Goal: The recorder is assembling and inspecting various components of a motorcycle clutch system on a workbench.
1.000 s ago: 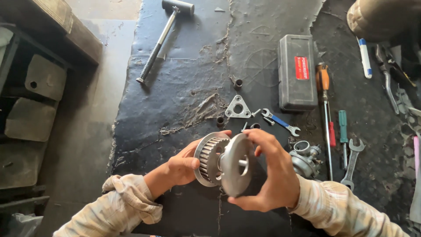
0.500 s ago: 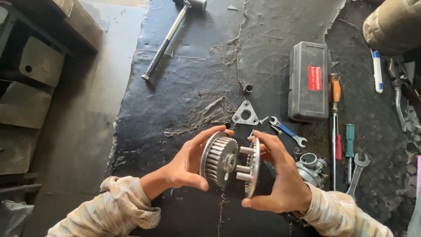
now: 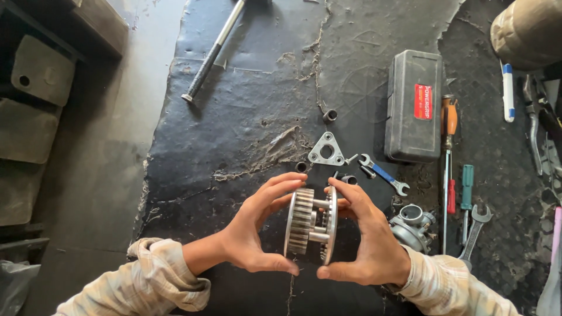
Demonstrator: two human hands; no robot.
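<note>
You held the round metal hub assembly (image 3: 311, 225) between both hands, low and near in the scene, just above the dark rubber mat (image 3: 246, 123) spread on the floor. It sat edge-on to your view: a toothed drum (image 3: 300, 220) on the left and a flat disc (image 3: 331, 224) on the right, joined by short posts across a gap, so its axis ran left to right, straight from one palm to the other. Your left hand (image 3: 257, 231) was cupped against the toothed side, fingers curling over the top and thumb under the bottom rim; its grip was closed on the assembly. Your right hand (image 3: 366, 237) mirrored it on the disc side, fingers over the top edge and thumb below, also closed on the part. Neither hand was nearer than the other; the piece lay squarely between them, each hand owning one face. Just beyond your fingertips, farther on the mat, lay a triangular plate (image 3: 326, 150) with a centre hole, and beside it some small bushes and a blue-handled spanner (image 3: 383, 174). A carburettor-like casting (image 3: 411, 224) rested just right of your right hand. Farther right were a grey tool case (image 3: 414, 105), a long screwdriver (image 3: 447, 152) and another spanner (image 3: 473, 229); a hammer (image 3: 213, 50) lay far left.
</note>
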